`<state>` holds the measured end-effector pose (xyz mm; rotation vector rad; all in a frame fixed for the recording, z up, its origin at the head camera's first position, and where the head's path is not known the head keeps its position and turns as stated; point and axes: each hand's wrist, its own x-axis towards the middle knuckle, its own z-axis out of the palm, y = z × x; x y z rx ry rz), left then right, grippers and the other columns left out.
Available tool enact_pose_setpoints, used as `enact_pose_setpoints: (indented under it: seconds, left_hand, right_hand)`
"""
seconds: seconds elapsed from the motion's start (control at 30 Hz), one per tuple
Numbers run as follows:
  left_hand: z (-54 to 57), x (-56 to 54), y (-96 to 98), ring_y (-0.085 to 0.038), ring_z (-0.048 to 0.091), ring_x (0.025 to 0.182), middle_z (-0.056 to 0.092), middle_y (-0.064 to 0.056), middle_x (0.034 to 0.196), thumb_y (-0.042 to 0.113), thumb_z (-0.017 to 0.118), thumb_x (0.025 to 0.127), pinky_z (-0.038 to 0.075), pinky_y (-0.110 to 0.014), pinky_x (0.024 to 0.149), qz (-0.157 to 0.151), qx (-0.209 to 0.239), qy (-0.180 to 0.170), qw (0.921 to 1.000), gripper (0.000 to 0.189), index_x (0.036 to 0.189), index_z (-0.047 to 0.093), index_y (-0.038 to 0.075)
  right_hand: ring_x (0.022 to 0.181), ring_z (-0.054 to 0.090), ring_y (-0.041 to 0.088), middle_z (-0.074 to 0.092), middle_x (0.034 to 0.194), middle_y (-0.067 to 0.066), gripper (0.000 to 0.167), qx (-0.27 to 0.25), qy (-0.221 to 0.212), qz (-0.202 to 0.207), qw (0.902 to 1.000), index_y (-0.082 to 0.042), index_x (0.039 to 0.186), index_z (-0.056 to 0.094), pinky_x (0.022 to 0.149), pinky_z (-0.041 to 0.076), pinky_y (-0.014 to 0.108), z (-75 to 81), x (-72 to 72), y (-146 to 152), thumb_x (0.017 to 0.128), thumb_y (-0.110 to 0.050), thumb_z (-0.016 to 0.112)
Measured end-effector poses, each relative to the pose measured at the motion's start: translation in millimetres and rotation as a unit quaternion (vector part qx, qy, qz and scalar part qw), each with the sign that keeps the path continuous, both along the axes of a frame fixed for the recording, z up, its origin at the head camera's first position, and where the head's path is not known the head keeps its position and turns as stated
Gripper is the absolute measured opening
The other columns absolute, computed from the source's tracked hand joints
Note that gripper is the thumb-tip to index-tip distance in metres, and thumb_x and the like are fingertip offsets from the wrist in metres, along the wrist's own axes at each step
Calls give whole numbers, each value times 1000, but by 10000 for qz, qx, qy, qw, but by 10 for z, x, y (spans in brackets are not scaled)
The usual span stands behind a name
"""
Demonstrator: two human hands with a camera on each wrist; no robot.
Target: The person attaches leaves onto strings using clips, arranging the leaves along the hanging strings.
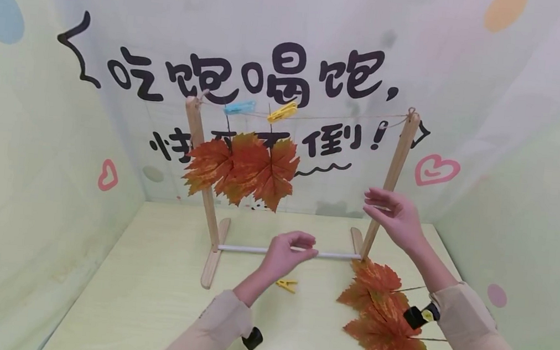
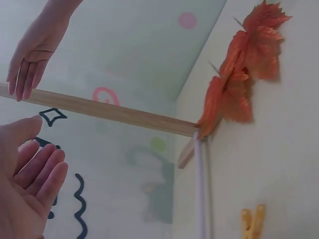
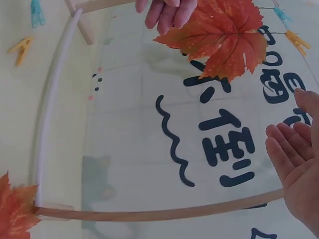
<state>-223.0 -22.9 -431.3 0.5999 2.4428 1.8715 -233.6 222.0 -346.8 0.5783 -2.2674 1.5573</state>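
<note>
My left hand (image 1: pixel 287 253) hovers over the table before the frame's white bottom bar (image 1: pixel 243 248), fingers loosely bent and holding nothing. Higher up, my right hand (image 1: pixel 396 218) is beside the right wooden post (image 1: pixel 397 157), also holding nothing, with its fingers relaxed. A string (image 1: pixel 335 117) runs between the post tops. From it hang orange-red artificial maple leaves (image 1: pixel 277 169), their stems at a blue clothespin (image 1: pixel 240 107) and a yellow clothespin (image 1: pixel 283 112). Another yellow clothespin (image 1: pixel 287 285) lies on the table near my left forearm.
More maple leaves (image 1: pixel 386 329) lie at the table's right, by the right post's foot and partly under my right forearm. In the right wrist view a second blue clothespin (image 3: pixel 37 14) lies on the table. Printed cloth walls (image 1: pixel 521 218) stand behind and at the sides.
</note>
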Motion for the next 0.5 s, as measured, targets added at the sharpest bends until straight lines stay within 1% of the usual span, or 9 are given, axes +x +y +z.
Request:
enact_pose_setpoints:
  seconds: [0.13,0.27,0.43,0.5]
  left_hand:
    - [-309,88,148,-17,64,86,67,-8,97,14,71,79,51,-20,70,-254,-158,-330,9990,26,101,65,3]
    - [-581,184,289,-16,63,86,66,-9,100,17,71,79,50,-20,71,-394,-351,-642,9965,30,104,63,3]
    - [-861,330,465,-18,62,86,64,-14,102,19,72,77,50,-22,70,-600,-571,-1041,9911,40,108,60,-2]
    - [-955,392,530,-18,62,85,64,-15,101,18,74,76,50,-23,69,-640,-677,-1226,9881,42,108,59,-4]
  right_hand:
    - [90,59,-3,62,99,-9,36,155,-140,-124,9997,10,115,55,74,48,14,-232,105,183,84,-4,63]
    - [89,58,-5,62,99,-9,37,279,-328,-319,9986,10,116,55,73,48,13,-479,224,348,84,-6,64]
    - [88,57,-8,60,99,-18,38,455,-617,-623,9951,7,117,55,72,48,12,-793,379,523,84,-11,65]
    - [88,57,-8,59,99,-19,38,529,-696,-729,9935,7,116,55,72,48,11,-908,430,573,84,-12,65]
